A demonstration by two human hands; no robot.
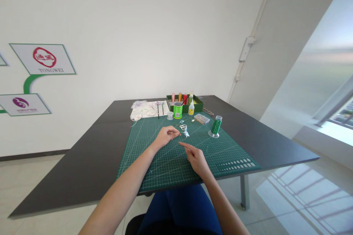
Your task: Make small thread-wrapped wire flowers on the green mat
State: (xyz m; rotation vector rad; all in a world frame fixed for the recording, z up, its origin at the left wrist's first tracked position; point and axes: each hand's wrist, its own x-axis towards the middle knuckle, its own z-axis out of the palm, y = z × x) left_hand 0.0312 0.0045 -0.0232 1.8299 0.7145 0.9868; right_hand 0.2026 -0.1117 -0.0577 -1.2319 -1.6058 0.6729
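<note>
My left hand (166, 136) hovers over the middle of the green cutting mat (157, 161), its thumb and fingers pinched together. What sits in the pinch is too small to make out. Just to the right, my right hand (195, 157) has its index finger reaching toward the left fingertips, with the other fingers curled in. Any fine thing in it is too small to see. White-handled scissors (183, 127) lie just beyond my left fingertips, beside a small pale-blue shiny piece (186, 133). A spool of green thread (216, 126) stands to the right.
Behind the hands are a green tin (178, 110), a glue bottle (191, 108), a small clear tub (170, 115) and a clear flat case (202, 118). A green box (199, 106) holds several thread spools. White paper (149, 110) with slender stemmed pieces lies back left on the black table (102, 139).
</note>
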